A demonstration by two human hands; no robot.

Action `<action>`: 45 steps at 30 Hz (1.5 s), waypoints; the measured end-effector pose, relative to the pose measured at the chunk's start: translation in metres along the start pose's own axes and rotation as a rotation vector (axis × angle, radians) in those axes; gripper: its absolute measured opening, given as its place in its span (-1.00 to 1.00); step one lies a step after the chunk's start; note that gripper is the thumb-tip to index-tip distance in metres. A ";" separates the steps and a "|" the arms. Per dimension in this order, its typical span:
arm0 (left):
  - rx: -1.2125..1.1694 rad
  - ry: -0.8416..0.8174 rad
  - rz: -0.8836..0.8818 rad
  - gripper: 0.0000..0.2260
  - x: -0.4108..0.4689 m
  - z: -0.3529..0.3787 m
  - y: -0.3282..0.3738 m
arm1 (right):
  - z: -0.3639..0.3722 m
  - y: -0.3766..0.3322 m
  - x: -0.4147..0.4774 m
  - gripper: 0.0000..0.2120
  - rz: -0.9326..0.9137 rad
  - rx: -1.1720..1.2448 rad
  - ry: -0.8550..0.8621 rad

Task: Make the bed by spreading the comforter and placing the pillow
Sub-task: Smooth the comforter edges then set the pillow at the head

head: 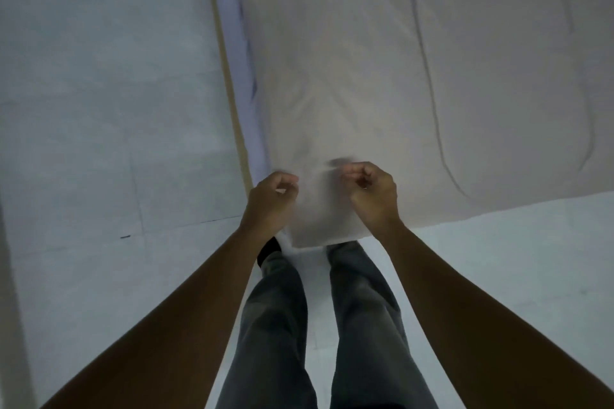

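Observation:
A pale beige comforter (382,76) lies spread over the bed and fills the upper right of the view. Its near left corner hangs down over the bed's foot toward my legs. My left hand (270,201) grips the corner's left edge with curled fingers. My right hand (372,192) pinches the fabric a little to the right, fingers curled around a fold. The cloth between my hands is pulled taut and slightly blurred. No pillow is in view.
A lilac sheet strip (239,53) and a tan bed edge (226,53) run along the comforter's left side. Pale tiled floor (99,109) lies to the left and below. My legs in grey trousers (275,325) stand at the bed's foot.

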State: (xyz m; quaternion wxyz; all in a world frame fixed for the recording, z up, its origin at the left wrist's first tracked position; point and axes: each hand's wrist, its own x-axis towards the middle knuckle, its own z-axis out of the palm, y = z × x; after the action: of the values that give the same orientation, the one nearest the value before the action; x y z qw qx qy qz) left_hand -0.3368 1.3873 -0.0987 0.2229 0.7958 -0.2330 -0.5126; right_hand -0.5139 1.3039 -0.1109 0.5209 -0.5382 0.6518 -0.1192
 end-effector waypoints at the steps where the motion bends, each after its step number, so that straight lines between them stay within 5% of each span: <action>1: -0.001 0.010 0.000 -0.83 0.009 0.001 -0.005 | 0.007 0.005 0.001 -0.68 -0.006 -0.015 0.024; 5: -0.018 0.153 0.034 -0.85 0.041 0.011 -0.017 | 0.030 0.027 0.007 -0.66 -0.080 -0.096 0.082; 10: -0.125 0.257 -0.022 -0.58 0.061 0.021 -0.022 | 0.058 0.051 0.012 -0.30 -0.202 -0.396 0.147; 17: 0.000 0.235 0.030 -0.72 0.064 0.002 -0.034 | 0.076 0.044 0.015 -0.87 -0.354 -0.333 0.159; 25: 0.021 0.153 -0.103 -0.69 0.069 -0.017 -0.037 | 0.085 0.036 -0.002 -0.91 -0.167 -0.217 0.108; 28: -0.004 0.148 -0.108 -0.69 0.075 -0.017 -0.034 | 0.087 0.046 -0.009 -0.68 -0.054 -0.209 0.190; 32: 0.043 0.181 -0.030 -0.71 0.073 -0.014 -0.043 | 0.083 0.061 -0.009 -0.43 -0.120 -0.376 0.137; 37: 0.113 0.151 -0.042 -0.74 0.068 -0.018 -0.043 | 0.072 0.067 -0.026 -0.53 -0.225 -0.577 0.128; 45: 0.089 0.005 -0.059 -0.67 0.022 -0.051 -0.006 | 0.035 0.011 -0.028 -0.73 0.064 -0.379 -0.023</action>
State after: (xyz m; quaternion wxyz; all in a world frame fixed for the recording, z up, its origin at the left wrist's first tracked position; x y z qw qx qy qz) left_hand -0.2811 1.3851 -0.0987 0.1728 0.8127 -0.2315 -0.5060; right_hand -0.4952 1.3453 -0.1180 0.4210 -0.6070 0.6734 0.0284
